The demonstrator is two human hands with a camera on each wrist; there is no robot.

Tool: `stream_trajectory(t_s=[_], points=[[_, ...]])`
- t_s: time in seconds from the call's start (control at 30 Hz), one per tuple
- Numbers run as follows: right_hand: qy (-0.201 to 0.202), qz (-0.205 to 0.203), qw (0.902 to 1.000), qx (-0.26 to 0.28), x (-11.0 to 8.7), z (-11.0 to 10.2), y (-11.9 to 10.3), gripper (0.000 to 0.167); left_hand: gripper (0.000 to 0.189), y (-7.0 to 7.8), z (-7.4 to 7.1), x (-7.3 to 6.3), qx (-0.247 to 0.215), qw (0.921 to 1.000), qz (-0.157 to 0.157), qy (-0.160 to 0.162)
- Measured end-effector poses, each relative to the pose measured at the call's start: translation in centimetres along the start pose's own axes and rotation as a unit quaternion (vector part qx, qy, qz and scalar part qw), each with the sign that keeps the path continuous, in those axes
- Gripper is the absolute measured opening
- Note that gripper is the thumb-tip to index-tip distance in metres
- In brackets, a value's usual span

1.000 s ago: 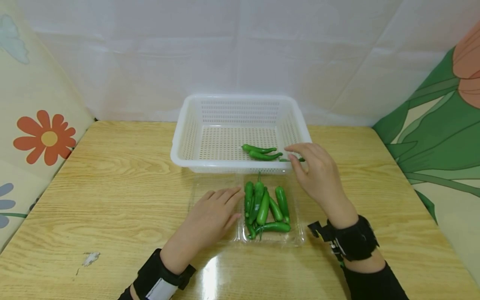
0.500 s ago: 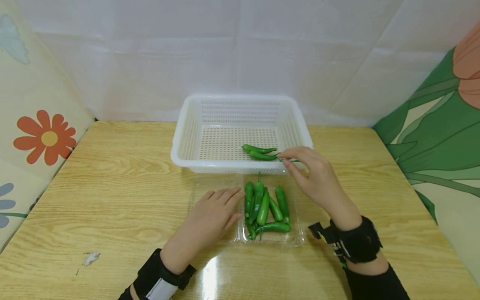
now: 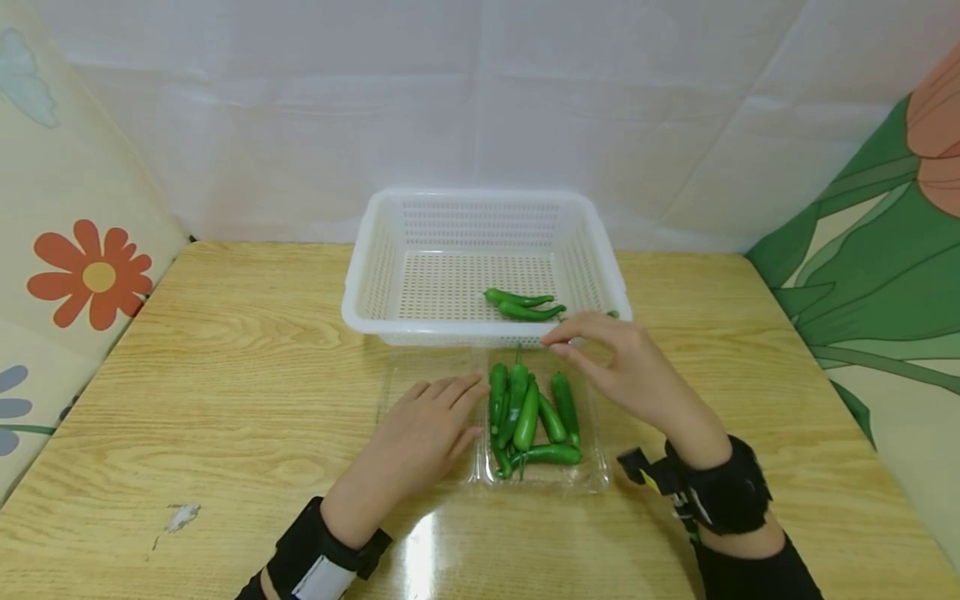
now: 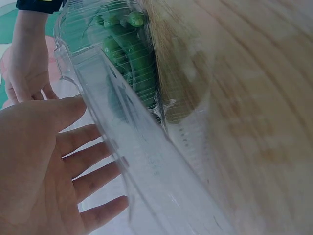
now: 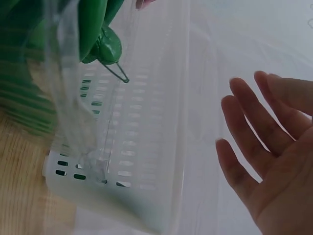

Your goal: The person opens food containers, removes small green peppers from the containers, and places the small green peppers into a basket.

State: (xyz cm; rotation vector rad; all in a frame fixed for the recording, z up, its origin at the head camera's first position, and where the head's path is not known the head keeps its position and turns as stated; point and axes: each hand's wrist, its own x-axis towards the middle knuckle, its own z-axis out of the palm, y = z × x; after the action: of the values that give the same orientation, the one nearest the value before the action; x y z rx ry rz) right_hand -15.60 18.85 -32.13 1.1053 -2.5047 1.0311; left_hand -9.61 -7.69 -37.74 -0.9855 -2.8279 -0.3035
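My left hand [image 3: 427,425], fingers fairly straight, rests at the hinge side of a clear plastic clamshell box [image 3: 596,481]. In the left wrist view its thumb and fingertips touch the edge of the clear lid [image 4: 110,98]. Several green chili peppers [image 3: 527,421] lie in the box's right half, beside those fingers. My right hand [image 3: 622,358] hovers over the near right rim of a white plastic basket [image 3: 450,327], between it and the box. Nothing shows in its relaxed fingers in the right wrist view. Two green peppers [image 3: 528,314] lie in the basket; another is mostly hidden behind the hand.
Both containers stand on a wooden table [image 3: 247,358], the basket behind the box. A white cloth backdrop [image 3: 480,100] hangs along the back edge. Flower-printed panels [image 3: 885,275] flank the table on both sides.
My right hand has drawn back from inside the basket's near right corner toward the box, moving slightly left and nearer. The left hand and the peppers in the box stay put.
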Motion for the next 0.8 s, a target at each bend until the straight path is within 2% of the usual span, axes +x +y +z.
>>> stream_trajectory(t_s=[0.13,0.33,0.53,0.8], points=[[-0.037,0.023,0.9987,0.025,-0.1,0.0,-0.4,0.028,0.052,0.0,0.0,0.0,0.003,1.0000,0.000,-0.002],[-0.082,0.025,0.9949,0.055,0.0,0.2,-0.5,0.031,0.053,0.0,0.0,0.0,0.002,1.0000,0.000,-0.003],[-0.115,0.041,0.9915,0.046,0.0,0.4,-0.5,0.029,0.053,0.0,0.0,0.1,0.000,1.0000,0.000,-0.002],[-0.184,0.080,0.9793,0.030,0.1,1.2,0.1,0.028,0.052,0.0,-0.1,0.1,0.003,1.0000,0.001,-0.003]])
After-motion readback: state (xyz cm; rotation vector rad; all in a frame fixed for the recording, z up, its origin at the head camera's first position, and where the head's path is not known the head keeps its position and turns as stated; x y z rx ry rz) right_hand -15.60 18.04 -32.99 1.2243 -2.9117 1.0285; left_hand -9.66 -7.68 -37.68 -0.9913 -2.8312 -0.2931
